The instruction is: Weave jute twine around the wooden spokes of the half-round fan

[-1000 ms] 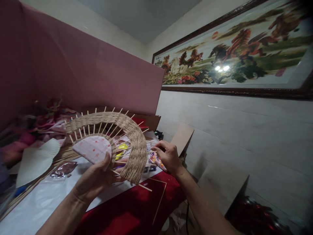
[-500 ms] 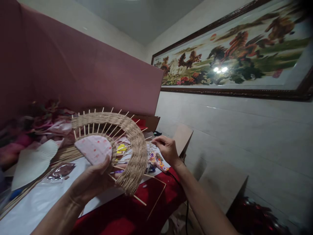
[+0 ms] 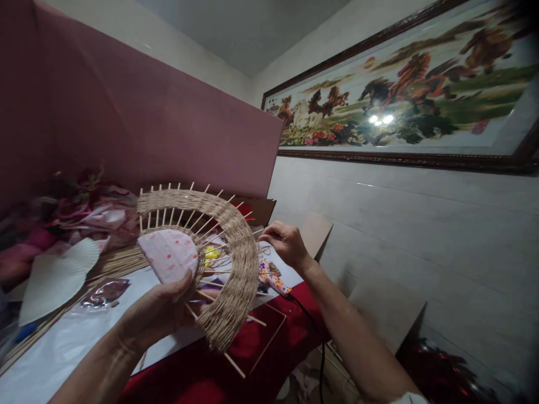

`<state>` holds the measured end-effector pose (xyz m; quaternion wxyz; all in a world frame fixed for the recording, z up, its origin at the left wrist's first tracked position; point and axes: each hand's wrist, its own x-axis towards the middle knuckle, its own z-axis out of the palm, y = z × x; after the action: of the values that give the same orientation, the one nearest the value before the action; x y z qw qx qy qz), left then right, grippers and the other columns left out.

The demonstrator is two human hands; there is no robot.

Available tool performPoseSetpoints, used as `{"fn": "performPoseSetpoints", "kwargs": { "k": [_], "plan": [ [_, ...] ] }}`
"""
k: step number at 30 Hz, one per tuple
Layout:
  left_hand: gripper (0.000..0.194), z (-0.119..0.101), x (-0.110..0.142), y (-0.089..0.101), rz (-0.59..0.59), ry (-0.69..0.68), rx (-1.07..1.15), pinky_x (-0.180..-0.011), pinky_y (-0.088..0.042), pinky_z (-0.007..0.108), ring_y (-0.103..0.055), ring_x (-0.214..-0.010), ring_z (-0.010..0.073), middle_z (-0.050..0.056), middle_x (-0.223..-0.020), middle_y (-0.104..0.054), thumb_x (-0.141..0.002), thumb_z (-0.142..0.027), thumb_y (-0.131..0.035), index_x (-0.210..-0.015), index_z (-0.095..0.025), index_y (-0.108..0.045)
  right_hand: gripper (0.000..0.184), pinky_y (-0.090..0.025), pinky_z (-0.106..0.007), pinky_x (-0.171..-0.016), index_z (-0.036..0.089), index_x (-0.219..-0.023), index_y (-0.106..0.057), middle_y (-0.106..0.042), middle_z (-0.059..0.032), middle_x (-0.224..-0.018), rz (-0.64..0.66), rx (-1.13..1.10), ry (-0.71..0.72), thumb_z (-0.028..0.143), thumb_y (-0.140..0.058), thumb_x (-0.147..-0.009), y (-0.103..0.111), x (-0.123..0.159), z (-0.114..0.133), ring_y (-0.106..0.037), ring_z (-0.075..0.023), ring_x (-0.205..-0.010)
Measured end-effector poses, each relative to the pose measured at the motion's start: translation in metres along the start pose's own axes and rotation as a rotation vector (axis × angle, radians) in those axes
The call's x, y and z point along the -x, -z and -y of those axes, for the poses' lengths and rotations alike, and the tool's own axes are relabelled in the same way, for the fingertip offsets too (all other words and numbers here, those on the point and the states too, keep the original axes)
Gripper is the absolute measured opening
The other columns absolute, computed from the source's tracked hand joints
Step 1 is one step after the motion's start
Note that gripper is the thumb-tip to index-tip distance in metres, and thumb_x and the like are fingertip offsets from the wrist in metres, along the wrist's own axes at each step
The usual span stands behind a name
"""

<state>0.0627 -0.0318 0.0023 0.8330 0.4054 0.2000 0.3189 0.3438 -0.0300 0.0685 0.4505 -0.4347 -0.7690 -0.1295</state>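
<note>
A half-round woven fan (image 3: 242, 252) of tan twine on thin wooden sticks is held up over the table. Its bare stick ends poke out past the woven band. At its centre is a half-disc of white cloth with red dots (image 3: 170, 253). My left hand (image 3: 177, 294) grips the fan there, thumb on the cloth and fingers behind. Beside the fan's right edge, my right hand (image 3: 284, 242) is closed in a pinch close to a stick tip. What lies in the pinch is too small to make out; loose twine (image 3: 264, 251) shows just below it.
A flower-patterned glue gun (image 3: 273, 279) with a black cord lies on the table's right side. White sheeting (image 3: 54, 359) and red cloth (image 3: 181, 376) cover the table. At left are a pale pleated fan shape (image 3: 54, 280), sticks (image 3: 113, 261) and pink fabric. A pink panel (image 3: 160, 112) stands behind.
The woven fan has shifted a little right and turned slightly clockwise in my left hand. My right hand has moved slightly up and left, still pinched.
</note>
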Motion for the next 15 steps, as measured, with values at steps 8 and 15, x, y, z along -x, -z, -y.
{"fn": "performPoseSetpoints", "kwargs": {
  "k": [8, 15],
  "plan": [
    [0.032, -0.002, 0.002, 0.002, 0.078, 0.005, 0.016, -0.076, -0.052, 0.041, -0.067, -0.075, 0.0275, 0.019, -0.092, -0.071, -0.085, -0.033, -0.053, -0.086, -0.007, -0.072, 0.016, -0.038, -0.022, -0.05, 0.017, -0.061, -0.064, -0.057, 0.0024, -0.055, -0.028, -0.449, -0.304, 0.03, -0.066, -0.071, -0.023, 0.006, -0.014, -0.049, -0.0102, -0.052],
    [0.03, -0.001, 0.002, 0.008, 0.023, -0.012, 0.003, -0.073, -0.052, 0.041, -0.066, -0.071, 0.0265, 0.017, -0.087, -0.072, -0.085, -0.031, -0.053, -0.09, -0.008, -0.072, 0.015, -0.038, -0.022, -0.051, 0.017, -0.061, -0.064, -0.055, 0.0031, -0.055, 0.023, -0.603, -0.395, 0.03, -0.066, -0.067, -0.035, 0.01, -0.015, -0.047, -0.0093, -0.051]
  ]
}}
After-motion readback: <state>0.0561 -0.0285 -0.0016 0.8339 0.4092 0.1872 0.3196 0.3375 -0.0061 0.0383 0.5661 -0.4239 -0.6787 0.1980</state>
